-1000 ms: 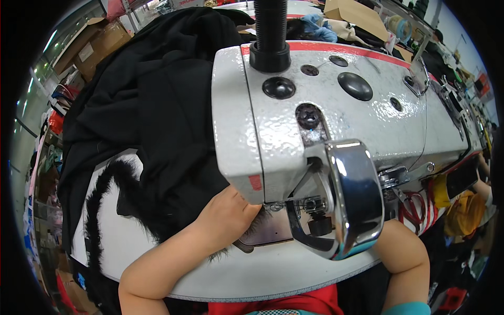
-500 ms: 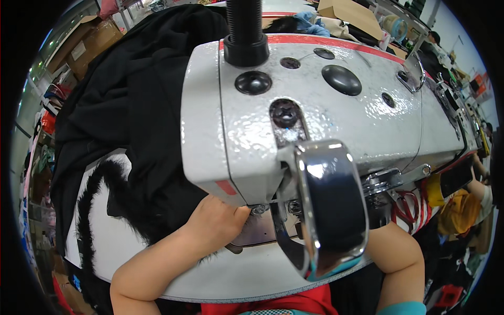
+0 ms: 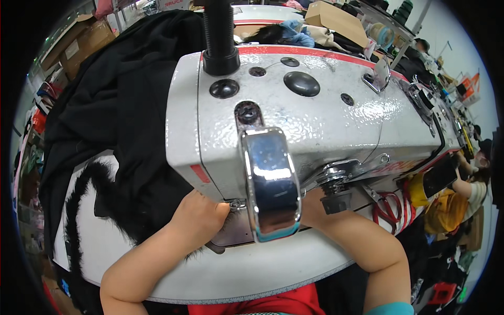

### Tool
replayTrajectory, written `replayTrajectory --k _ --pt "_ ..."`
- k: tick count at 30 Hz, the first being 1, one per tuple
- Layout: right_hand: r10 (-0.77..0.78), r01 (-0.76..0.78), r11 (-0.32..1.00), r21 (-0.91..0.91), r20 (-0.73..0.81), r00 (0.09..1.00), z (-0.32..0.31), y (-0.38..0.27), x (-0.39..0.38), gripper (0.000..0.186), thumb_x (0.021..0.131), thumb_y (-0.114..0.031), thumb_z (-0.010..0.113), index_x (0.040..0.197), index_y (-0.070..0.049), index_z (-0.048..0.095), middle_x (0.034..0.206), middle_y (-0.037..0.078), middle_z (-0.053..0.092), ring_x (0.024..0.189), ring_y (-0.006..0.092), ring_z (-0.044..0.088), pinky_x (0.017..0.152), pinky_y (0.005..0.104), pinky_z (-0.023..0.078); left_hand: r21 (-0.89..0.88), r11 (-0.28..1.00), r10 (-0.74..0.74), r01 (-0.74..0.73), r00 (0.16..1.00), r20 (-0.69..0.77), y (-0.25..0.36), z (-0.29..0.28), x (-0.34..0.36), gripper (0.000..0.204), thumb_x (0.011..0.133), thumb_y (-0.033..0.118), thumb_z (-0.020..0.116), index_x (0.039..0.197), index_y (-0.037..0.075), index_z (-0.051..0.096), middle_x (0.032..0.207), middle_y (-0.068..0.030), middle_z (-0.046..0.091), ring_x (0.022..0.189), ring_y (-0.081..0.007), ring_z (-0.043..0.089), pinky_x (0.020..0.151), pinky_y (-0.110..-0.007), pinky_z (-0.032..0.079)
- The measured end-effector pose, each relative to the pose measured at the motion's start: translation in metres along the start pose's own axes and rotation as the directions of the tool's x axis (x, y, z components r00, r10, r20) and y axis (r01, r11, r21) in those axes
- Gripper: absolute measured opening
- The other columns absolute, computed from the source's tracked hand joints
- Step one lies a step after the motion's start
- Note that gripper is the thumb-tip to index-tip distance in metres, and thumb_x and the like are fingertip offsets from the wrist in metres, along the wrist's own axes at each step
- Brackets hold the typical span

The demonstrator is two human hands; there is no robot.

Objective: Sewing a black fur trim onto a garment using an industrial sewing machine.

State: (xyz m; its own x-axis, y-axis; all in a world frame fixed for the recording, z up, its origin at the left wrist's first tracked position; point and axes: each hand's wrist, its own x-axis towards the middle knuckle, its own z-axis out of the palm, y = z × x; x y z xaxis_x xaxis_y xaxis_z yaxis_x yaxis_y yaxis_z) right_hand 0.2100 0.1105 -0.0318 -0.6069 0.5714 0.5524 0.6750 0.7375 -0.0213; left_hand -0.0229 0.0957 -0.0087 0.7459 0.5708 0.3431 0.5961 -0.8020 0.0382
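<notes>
A white sewing machine head (image 3: 325,121) with a black post (image 3: 220,37) and a shiny chrome part (image 3: 270,178) fills the middle. Beneath its left end, my left hand (image 3: 202,218) is closed on black fabric (image 3: 126,79) beside the presser foot, its fingertips partly hidden. A strip of long black fur (image 3: 73,220) joins the dark pile and lies curved over the white table (image 3: 262,268). My right hand (image 3: 317,210) reaches under the machine behind the chrome part, its fingers hidden. Red-handled scissors (image 3: 388,210) lie right of it.
Cardboard boxes (image 3: 86,47) stand at the back left, and an open box (image 3: 336,21) sits behind the machine among cloth. Yellow fabric (image 3: 446,212) and a dark phone-like object (image 3: 441,173) lie at the right, near a co-worker's arm (image 3: 462,186) and other people (image 3: 483,155).
The view has shifted, so machine and fabric sit further left. My right forearm has moved left and more of my right hand shows beneath the machine. My left hand stays at the presser foot.
</notes>
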Motion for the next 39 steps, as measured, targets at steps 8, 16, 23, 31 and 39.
replayTrajectory --k 8,16,23,31,39 --pt "0.043 -0.052 0.997 0.055 0.156 0.987 -0.018 -0.001 -0.010 0.009 0.064 -0.018 0.060 0.071 -0.012 0.063 0.074 0.002 0.058 0.081 0.0221 0.058 0.066 0.0391 0.046 -0.119 0.989 -0.101 0.093 0.993 -0.061 -0.005 -0.006 -0.011 0.020 0.069 0.006 0.058 0.088 0.004 0.059 0.080 -0.0058 0.050 0.076 -0.0233 0.052 0.063 -0.033 0.045" --pt "-0.152 0.169 0.984 -0.064 0.210 0.966 -0.055 -0.007 -0.016 0.025 0.069 -0.010 0.059 0.094 -0.006 0.062 0.087 0.006 0.055 0.087 0.0211 0.056 0.075 0.0327 0.047 -0.180 0.984 0.001 -0.009 0.999 -0.041 0.009 -0.004 -0.010 0.032 0.072 0.007 0.056 0.103 0.002 0.059 0.095 -0.0049 0.052 0.088 -0.0200 0.050 0.070 -0.030 0.043" --pt "-0.098 0.075 0.991 0.107 0.223 0.970 -0.022 -0.012 -0.011 0.012 0.067 -0.016 0.062 0.076 -0.008 0.065 0.081 0.005 0.056 0.077 0.0243 0.056 0.071 0.0381 0.046 -0.113 0.993 -0.025 0.018 0.998 -0.063 0.010 -0.010 -0.013 0.034 0.071 0.006 0.056 0.104 0.003 0.058 0.094 -0.0055 0.052 0.087 -0.0213 0.050 0.071 -0.030 0.043" --pt "-0.012 -0.093 0.909 0.406 0.248 0.969 -0.010 -0.004 -0.015 0.012 0.068 -0.013 0.057 0.076 -0.006 0.062 0.077 0.007 0.058 0.081 0.0271 0.058 0.073 0.0406 0.045 -0.158 0.986 -0.055 0.050 0.998 -0.026 0.008 -0.014 -0.016 0.032 0.069 0.005 0.056 0.100 0.000 0.057 0.090 -0.0071 0.052 0.083 -0.0233 0.051 0.071 -0.033 0.044" --pt "-0.077 0.028 0.935 0.352 0.125 0.989 -0.013 -0.007 -0.015 0.008 0.075 -0.015 0.058 0.076 -0.007 0.061 0.080 0.005 0.059 0.082 0.0230 0.058 0.067 0.0371 0.047 -0.054 0.994 0.091 -0.093 0.995 -0.034 0.009 -0.022 -0.014 0.033 0.064 0.004 0.059 0.097 -0.004 0.059 0.090 -0.0098 0.054 0.080 -0.0226 0.054 0.066 -0.031 0.046"
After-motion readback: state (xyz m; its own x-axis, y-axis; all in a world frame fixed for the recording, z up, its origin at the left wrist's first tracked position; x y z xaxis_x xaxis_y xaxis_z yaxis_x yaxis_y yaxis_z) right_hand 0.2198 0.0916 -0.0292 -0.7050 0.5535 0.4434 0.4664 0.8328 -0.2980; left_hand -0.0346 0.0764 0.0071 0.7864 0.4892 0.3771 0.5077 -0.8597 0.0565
